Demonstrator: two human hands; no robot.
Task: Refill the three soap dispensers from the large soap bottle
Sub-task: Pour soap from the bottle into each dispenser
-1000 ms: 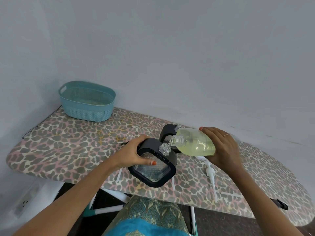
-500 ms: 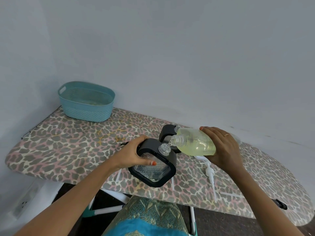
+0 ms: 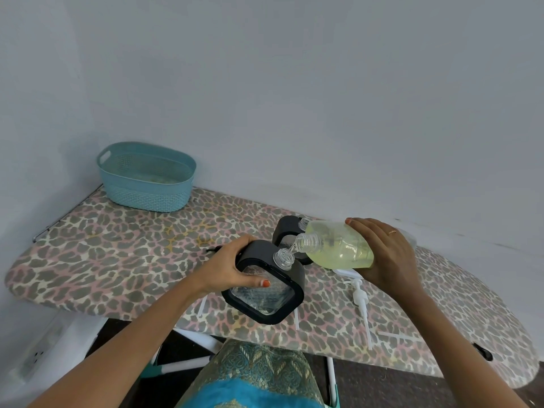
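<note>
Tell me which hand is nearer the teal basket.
Left. The left hand grips the dispenser mid-board, right of the teal basket; the right hand, holding the soap bottle, is farther right.

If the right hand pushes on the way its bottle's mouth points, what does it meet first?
Most likely the open neck of the near dispenser, which the left hand grips. The large soap bottle in the right hand points its mouth at it across a slight gap, though depth is unclear.

Before me a leopard-print ironing board [image 3: 117, 260] stands against a plain pale grey wall [image 3: 294, 98], a teal basket [image 3: 147, 198] on its far left end. Dark floor [image 3: 382, 387] below, a socket [image 3: 36, 356] low left.
</note>
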